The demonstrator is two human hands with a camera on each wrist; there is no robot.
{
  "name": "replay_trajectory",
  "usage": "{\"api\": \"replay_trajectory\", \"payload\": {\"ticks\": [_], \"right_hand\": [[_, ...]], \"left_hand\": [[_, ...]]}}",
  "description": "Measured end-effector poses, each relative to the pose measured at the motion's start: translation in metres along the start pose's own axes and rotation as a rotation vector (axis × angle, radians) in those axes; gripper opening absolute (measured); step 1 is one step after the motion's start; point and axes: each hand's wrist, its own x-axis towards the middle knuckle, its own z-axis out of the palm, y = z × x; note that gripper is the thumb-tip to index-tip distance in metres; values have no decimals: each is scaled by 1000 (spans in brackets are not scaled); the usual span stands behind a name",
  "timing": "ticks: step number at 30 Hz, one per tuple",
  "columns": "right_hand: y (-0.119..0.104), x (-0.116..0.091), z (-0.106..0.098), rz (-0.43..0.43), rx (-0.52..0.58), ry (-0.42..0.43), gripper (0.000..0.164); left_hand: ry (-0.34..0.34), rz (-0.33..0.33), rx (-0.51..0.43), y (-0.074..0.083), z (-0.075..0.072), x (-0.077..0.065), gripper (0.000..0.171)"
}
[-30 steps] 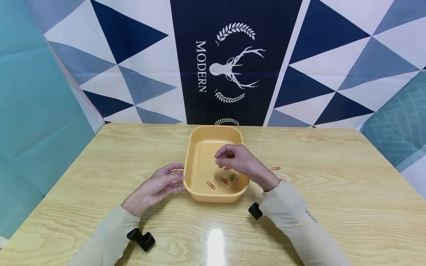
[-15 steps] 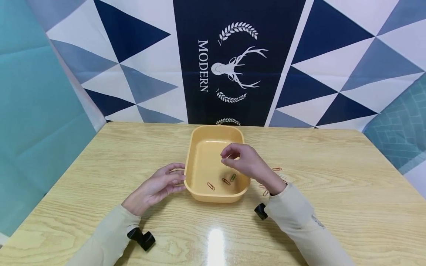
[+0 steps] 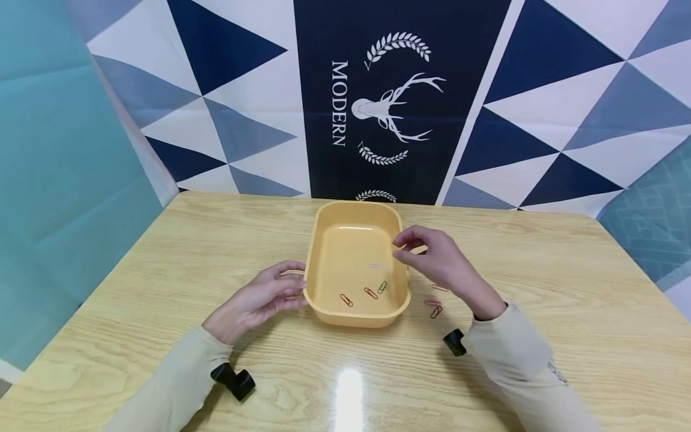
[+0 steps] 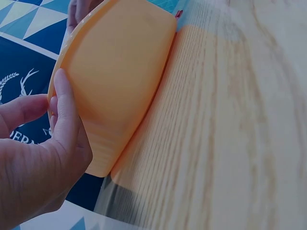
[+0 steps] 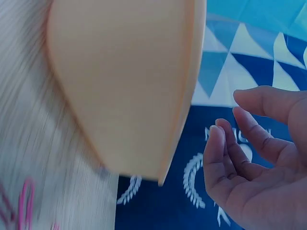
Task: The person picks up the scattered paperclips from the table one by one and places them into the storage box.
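A blue-and-white geometric backdrop (image 3: 396,111) rises at twelve o'clock, behind a pale wood-grain table (image 3: 286,384) with a bright glare (image 3: 349,399) toward six. An orange-yellow tray (image 3: 349,321) sits on the table, four paperclips (image 3: 370,293) inside, mostly toward five o'clock. The left hand (image 3: 264,299), fingers relaxed, touches its wall at nine; the right hand (image 3: 439,259), thumb and fingertips apart, hovers near its rim at three, with loose clips (image 3: 433,303) on the table at four.

Tray (image 3: 358,320) on table (image 3: 162,288); four paperclips (image 3: 370,293) inside, more clips (image 3: 432,303) right; backdrop (image 3: 318,120) behind.
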Motion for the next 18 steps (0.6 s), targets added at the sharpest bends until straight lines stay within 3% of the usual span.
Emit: {"api": "replay_trajectory", "payload": {"ticks": [9,18], "right_hand": [[32,-16,-30,97,-84,12,22],[66,-30,-47,171,-126,-23,27]], "left_hand": [[-18,4,-14,-1,1,1,34],[-20,10,-26,-1,2,0,38]]}}
